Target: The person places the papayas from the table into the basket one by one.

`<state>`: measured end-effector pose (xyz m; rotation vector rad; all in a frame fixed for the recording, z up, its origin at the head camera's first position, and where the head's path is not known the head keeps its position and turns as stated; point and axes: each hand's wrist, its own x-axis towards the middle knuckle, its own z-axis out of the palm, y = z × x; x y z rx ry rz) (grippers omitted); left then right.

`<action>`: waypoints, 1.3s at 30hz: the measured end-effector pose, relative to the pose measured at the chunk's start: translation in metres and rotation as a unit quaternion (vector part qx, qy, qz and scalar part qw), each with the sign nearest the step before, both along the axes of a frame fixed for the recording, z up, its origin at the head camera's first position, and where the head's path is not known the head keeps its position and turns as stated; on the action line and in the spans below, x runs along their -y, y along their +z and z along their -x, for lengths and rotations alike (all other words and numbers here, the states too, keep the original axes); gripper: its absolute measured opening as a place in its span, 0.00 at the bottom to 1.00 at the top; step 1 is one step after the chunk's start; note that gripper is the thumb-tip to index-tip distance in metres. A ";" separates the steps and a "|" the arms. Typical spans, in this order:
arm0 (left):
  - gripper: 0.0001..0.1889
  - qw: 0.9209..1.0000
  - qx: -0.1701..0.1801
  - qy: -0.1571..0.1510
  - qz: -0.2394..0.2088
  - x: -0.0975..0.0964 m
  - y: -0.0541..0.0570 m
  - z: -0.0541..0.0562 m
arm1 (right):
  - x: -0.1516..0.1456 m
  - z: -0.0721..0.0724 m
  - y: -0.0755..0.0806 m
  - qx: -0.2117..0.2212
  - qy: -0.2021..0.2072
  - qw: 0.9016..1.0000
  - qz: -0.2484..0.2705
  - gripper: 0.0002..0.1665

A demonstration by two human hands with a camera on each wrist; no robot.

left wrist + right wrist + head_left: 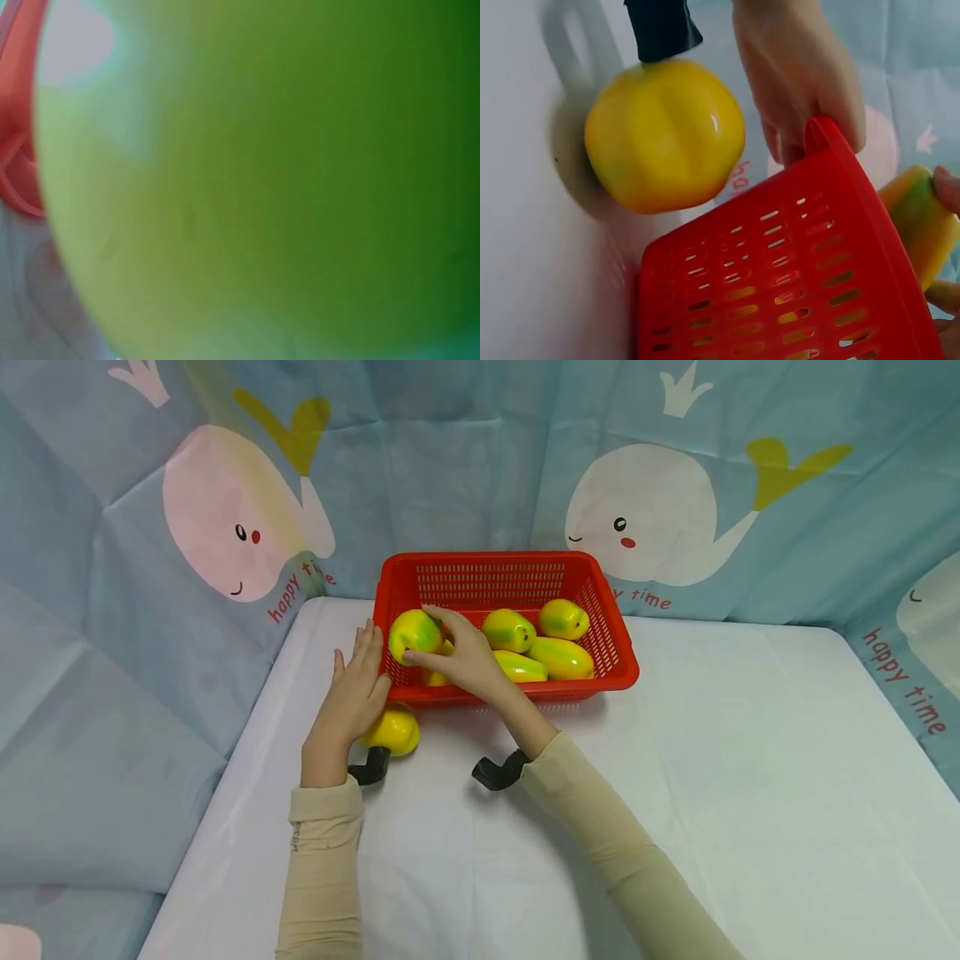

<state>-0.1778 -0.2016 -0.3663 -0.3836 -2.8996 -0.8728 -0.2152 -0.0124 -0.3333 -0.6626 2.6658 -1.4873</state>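
In the head view, my right hand (pixel 468 652) pinches a yellow-green papaya (pixel 411 631) between thumb and fingers, inside the left end of a red basket (pixel 480 560). My left hand (pixel 352 689) rests against the basket's left end, fingers straight. Close beside its wrist, another papaya (pixel 399 732) lies on the table in front of the basket. That fruit's blurred green surface (pixel 240 180) fills most of the left wrist view. The right wrist view shows the table papaya (pixel 664 139), the left hand (pixel 802 82) at the rim, and the held papaya (pixel 922 225) partly behind the basket.
Several other papayas (pixel 562 657) lie in the middle and right of the basket. Black wrist camera mounts (pixel 498 772) hang below both wrists. A white cloth (pixel 750 760) covers the table, and a blue whale-print curtain (pixel 450 468) stands behind and to the sides.
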 end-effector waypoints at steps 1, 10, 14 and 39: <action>0.36 1.000 0.000 0.001 -0.001 0.000 0.000 0.000 | 0.001 0.002 0.000 0.005 -0.001 1.000 -0.004 0.46; 0.35 1.000 0.000 -0.001 0.001 0.000 0.001 0.001 | 0.004 0.018 0.001 0.025 -0.018 0.999 -0.016 0.45; 0.35 1.000 -0.001 -0.002 0.000 0.000 0.002 0.002 | 0.004 0.023 0.000 0.036 -0.022 0.999 -0.028 0.46; 0.35 1.000 0.006 0.002 0.005 0.000 0.001 0.000 | 0.001 0.024 -0.005 0.101 -0.013 0.995 0.021 0.41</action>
